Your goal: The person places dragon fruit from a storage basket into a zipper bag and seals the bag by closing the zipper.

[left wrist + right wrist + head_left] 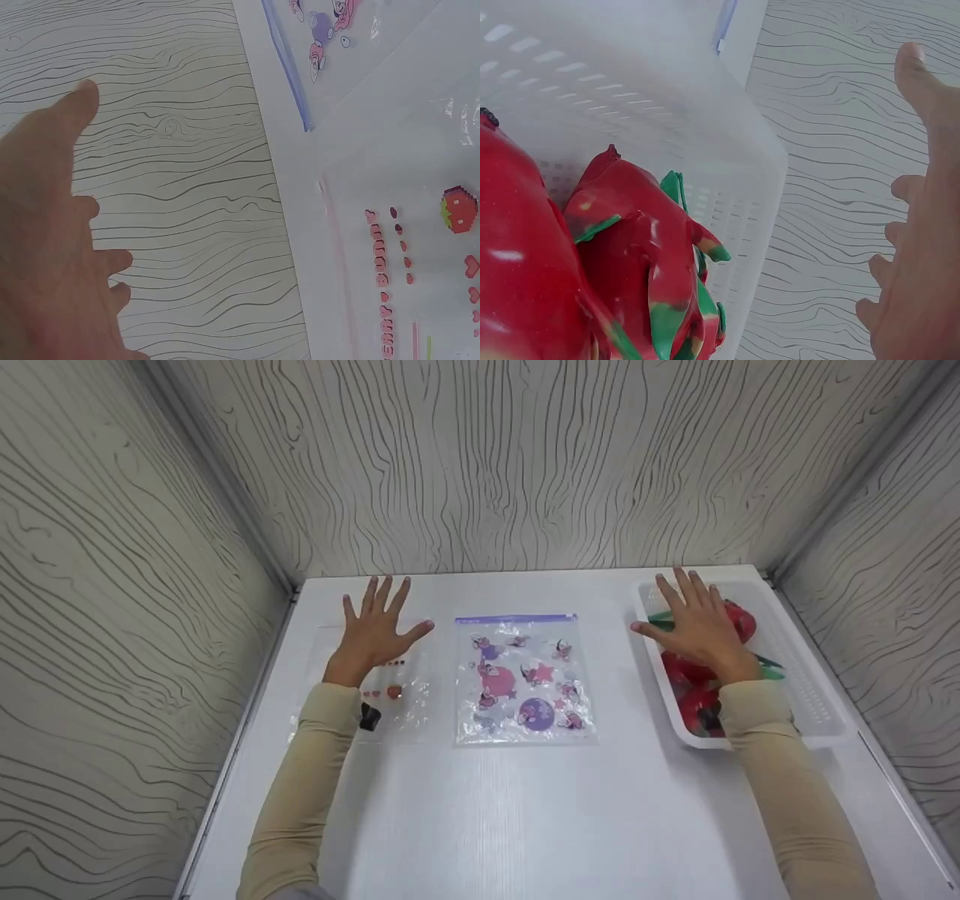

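Note:
My left hand (373, 639) is held with fingers spread above a clear zip bag (411, 712) printed with small red pictures and letters. Spread wide as well, my right hand (701, 634) hovers over a white plastic basket (806, 690). Red dragon fruits (641, 247) with green-tipped scales lie inside that basket, partly hidden by the hand and sleeve in the head view. Between the hands, a second clear bag (517, 682) with a purple slider strip and pink and purple cartoon prints lies flat. Neither hand holds anything.
A white table (480, 817) carries both bags and the basket, which stands near its right edge. Wood-grain patterned panels (480, 465) rise behind the table and on both sides.

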The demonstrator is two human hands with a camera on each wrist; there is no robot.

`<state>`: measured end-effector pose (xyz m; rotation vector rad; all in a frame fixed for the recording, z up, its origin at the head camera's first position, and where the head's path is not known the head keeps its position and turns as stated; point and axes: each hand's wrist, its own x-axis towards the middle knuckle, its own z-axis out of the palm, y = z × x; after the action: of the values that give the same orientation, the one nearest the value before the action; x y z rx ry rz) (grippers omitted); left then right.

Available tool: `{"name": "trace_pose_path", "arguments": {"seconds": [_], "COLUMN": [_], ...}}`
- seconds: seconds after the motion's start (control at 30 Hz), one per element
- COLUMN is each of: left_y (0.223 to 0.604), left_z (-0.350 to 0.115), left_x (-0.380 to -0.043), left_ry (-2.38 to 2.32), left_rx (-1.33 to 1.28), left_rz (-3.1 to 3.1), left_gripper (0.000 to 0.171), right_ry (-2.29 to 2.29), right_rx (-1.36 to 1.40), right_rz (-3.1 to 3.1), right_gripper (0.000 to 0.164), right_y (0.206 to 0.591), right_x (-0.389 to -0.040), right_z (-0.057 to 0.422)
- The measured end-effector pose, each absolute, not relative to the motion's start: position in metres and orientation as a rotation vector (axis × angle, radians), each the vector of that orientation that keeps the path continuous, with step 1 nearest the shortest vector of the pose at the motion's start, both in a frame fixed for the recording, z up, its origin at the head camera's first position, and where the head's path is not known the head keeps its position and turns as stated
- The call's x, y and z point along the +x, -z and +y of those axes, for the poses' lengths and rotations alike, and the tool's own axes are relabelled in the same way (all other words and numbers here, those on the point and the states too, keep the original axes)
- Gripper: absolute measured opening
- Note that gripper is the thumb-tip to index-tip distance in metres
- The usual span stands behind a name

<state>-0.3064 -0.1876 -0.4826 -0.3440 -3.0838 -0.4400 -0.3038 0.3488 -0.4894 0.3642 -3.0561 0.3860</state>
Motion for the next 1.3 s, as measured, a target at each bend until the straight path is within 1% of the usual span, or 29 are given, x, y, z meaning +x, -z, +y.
{"name": "trace_pose_path", "arguments": {"seconds": [0.57, 1.3], "left_y": [0.484, 0.488], "left_z": [-0.180, -0.158], "left_x": [-0.307, -0.302], "left_ry": [0.545, 0.754], "left_rx": [-0.383, -0.405], "left_rz": [-3.068, -2.897], "left_gripper": [0.089, 0.072], "right_ry": [-0.464, -0.524], "right_rx": [0.324, 0.357], "right_rz": [-3.050, -2.949], "right_gripper": [0.104, 0.094], "right_y": [0.488, 0.492], "right_x": [-0.302, -0.300], "right_z": [0.338, 0.315]}}
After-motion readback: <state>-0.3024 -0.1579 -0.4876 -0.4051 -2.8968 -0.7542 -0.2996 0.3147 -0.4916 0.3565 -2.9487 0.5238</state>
